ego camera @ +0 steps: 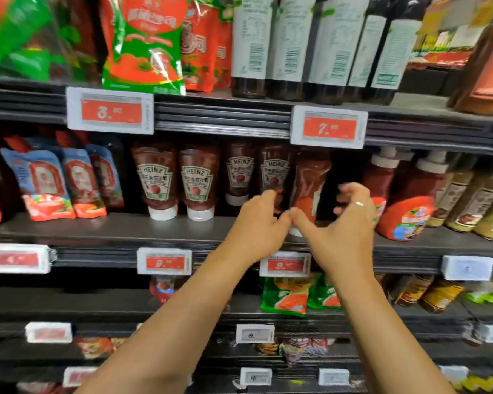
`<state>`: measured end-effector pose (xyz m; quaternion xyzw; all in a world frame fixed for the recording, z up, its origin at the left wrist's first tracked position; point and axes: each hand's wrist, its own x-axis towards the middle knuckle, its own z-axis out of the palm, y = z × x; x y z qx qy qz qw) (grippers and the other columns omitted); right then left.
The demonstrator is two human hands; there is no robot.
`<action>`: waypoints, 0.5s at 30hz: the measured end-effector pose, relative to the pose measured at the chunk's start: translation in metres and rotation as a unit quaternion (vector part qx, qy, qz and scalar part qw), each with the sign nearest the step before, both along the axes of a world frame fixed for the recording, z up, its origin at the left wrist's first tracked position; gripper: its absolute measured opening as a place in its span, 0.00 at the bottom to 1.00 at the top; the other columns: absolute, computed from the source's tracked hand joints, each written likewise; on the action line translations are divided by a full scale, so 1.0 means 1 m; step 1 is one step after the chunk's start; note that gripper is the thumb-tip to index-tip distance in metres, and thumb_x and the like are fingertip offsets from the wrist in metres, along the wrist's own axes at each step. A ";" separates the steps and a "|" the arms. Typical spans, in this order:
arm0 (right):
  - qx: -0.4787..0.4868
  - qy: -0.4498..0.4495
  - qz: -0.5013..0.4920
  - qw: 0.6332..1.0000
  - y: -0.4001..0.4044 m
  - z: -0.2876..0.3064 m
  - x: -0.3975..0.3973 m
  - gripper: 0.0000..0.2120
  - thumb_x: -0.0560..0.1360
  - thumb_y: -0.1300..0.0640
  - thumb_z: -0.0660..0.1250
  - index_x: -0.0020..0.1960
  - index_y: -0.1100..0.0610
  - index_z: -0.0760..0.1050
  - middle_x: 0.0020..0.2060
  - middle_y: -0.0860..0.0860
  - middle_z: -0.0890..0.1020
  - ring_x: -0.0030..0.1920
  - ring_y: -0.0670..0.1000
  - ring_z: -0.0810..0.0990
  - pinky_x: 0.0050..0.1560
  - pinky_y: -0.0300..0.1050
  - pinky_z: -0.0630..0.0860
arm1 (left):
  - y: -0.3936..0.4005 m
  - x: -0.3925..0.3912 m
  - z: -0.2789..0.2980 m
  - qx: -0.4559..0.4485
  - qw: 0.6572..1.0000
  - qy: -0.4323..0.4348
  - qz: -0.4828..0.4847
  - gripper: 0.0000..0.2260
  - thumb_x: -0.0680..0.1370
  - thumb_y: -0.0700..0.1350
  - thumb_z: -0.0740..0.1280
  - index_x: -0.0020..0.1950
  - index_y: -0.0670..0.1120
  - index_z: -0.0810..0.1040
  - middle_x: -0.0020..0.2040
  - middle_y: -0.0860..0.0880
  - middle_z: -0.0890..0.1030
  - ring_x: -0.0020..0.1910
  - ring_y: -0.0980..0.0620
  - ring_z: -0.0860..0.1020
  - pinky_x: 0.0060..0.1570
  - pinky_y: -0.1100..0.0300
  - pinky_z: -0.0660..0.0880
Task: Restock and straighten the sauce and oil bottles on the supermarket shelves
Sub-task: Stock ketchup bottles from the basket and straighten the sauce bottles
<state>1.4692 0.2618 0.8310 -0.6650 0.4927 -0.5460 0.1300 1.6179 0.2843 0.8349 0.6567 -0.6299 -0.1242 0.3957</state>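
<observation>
Both forearms reach up to the middle shelf (125,228), where the left hand (258,223) curls its fingers against one upside-down ketchup bottle (310,189) and the right hand (345,223), fingers spread and bent, flanks it without visible contact, beside four labelled Heinz bottles (195,183).

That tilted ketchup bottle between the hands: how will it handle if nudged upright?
The tilted ketchup bottle stands cap-down on a narrow white cap, so it probably tips easily. It looks full of sauce, likely heavy for its size. The glossy plastic may be slippery, and squeezable rather than fragile.
</observation>
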 end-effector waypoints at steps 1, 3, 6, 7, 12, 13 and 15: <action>0.025 0.015 0.011 1.000 -0.007 0.001 0.001 0.37 0.65 0.41 0.80 0.65 0.53 0.67 0.58 0.50 0.74 0.56 0.51 0.76 0.55 0.43 0.74 | -0.006 -0.003 0.000 0.027 1.000 0.008 -0.001 0.07 0.82 0.48 0.62 0.52 0.44 0.72 0.51 0.46 0.78 0.47 0.47 0.77 0.36 0.59 0.69; 0.048 0.023 0.038 0.998 -0.017 0.000 0.004 0.33 0.66 0.41 0.80 0.62 0.55 0.69 0.55 0.51 0.79 0.55 0.52 0.79 0.50 0.43 0.76 | -0.010 -0.006 0.000 0.055 0.998 0.031 -0.013 0.03 0.83 0.42 0.59 0.51 0.44 0.71 0.50 0.45 0.78 0.44 0.47 0.75 0.33 0.60 0.66; 0.050 0.003 0.076 0.996 -0.022 -0.004 0.007 0.21 0.68 0.43 0.79 0.51 0.47 0.71 0.42 0.43 0.84 0.43 0.41 0.82 0.37 0.32 0.73 | -0.003 0.000 0.002 0.042 0.997 0.048 -0.033 0.04 0.82 0.41 0.60 0.54 0.42 0.71 0.49 0.46 0.78 0.44 0.46 0.77 0.38 0.52 0.74; 0.052 -0.011 0.096 0.994 -0.022 -0.005 0.007 0.18 0.69 0.45 0.79 0.50 0.45 0.72 0.39 0.42 0.84 0.41 0.38 0.82 0.36 0.28 0.72 | 0.001 0.003 0.002 0.031 0.998 0.051 -0.035 0.03 0.82 0.43 0.61 0.54 0.44 0.72 0.48 0.46 0.80 0.44 0.47 0.79 0.41 0.50 0.77; 0.093 -0.029 0.204 0.974 -0.023 -0.004 0.022 0.16 0.66 0.44 0.76 0.51 0.46 0.78 0.43 0.38 0.86 0.42 0.38 0.85 0.42 0.31 0.78 | 0.023 0.022 -0.006 0.001 0.996 0.078 -0.035 0.03 0.82 0.46 0.63 0.55 0.49 0.72 0.53 0.49 0.82 0.51 0.51 0.82 0.51 0.46 0.80; 0.092 -0.012 0.211 0.973 -0.024 -0.002 0.027 0.17 0.65 0.41 0.74 0.50 0.46 0.79 0.42 0.39 0.86 0.42 0.37 0.84 0.42 0.31 0.78 | 0.026 0.025 -0.009 -0.007 0.997 0.071 -0.033 0.03 0.83 0.46 0.62 0.55 0.49 0.72 0.54 0.48 0.82 0.52 0.49 0.82 0.53 0.45 0.79; 0.085 0.028 0.222 0.971 -0.025 0.002 0.038 0.16 0.64 0.38 0.71 0.46 0.47 0.81 0.37 0.38 0.85 0.39 0.35 0.83 0.36 0.27 0.73 | 0.031 0.033 -0.013 -0.017 0.997 0.072 -0.031 0.05 0.82 0.45 0.63 0.58 0.47 0.72 0.58 0.47 0.79 0.56 0.48 0.80 0.57 0.44 0.78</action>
